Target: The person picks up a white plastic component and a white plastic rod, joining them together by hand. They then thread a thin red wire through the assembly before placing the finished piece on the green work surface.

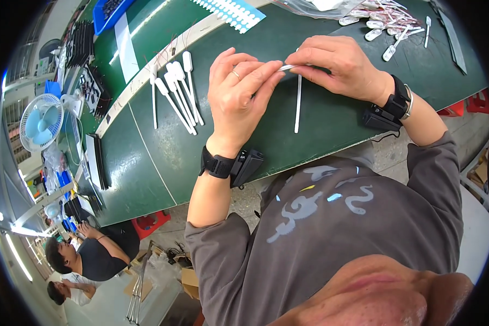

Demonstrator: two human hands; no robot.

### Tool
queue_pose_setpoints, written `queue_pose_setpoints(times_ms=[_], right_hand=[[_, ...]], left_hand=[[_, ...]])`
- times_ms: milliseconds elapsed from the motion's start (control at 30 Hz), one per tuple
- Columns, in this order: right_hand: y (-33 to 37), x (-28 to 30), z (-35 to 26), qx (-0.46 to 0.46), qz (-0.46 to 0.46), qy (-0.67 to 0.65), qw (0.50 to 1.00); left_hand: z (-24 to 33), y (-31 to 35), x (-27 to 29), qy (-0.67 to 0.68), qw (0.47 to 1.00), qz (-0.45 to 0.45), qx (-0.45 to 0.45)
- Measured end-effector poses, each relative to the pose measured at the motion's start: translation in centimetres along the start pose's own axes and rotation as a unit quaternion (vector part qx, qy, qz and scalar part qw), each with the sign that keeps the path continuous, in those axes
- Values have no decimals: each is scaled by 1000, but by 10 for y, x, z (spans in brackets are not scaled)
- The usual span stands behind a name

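My left hand (239, 89) and my right hand (339, 65) meet above the green table. Both are closed in a pinch on a small white piece (287, 68) between the fingertips, its shape mostly hidden. A thin white strip (298, 106) runs down from below my right fingers toward the table's near edge. Whether it joins the pinched piece I cannot tell. Left of my left hand lie several white paddle-shaped pieces with long thin stems (171, 77), side by side. Beyond my right hand is a pile of similar white-headed pieces with thin reddish wires (383, 22).
A clear plastic bag (320, 7) and a light blue sheet with white tabs (231, 12) lie at the far side. A pale raised strip (127, 96) crosses the table. Far left are a blue bin (107, 13) and a fan (41, 123). Other people (95, 252) sit lower left.
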State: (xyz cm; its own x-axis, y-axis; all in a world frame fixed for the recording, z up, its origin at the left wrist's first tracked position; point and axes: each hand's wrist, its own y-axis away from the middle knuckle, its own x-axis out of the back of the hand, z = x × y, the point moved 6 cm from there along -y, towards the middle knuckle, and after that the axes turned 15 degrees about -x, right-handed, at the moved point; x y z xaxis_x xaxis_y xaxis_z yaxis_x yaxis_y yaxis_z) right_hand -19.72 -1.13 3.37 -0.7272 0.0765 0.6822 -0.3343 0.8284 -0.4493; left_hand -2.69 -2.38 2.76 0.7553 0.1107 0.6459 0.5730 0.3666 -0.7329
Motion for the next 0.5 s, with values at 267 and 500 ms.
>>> queue_pose_setpoints(times_ms=[267, 500], right_hand=[[4, -2, -7, 43, -2, 1, 999], [0, 3, 3, -64, -19, -36, 997]], left_hand=[[12, -4, -1, -29, 998, -7, -49], [5, -13, 16, -5, 997, 75, 36]])
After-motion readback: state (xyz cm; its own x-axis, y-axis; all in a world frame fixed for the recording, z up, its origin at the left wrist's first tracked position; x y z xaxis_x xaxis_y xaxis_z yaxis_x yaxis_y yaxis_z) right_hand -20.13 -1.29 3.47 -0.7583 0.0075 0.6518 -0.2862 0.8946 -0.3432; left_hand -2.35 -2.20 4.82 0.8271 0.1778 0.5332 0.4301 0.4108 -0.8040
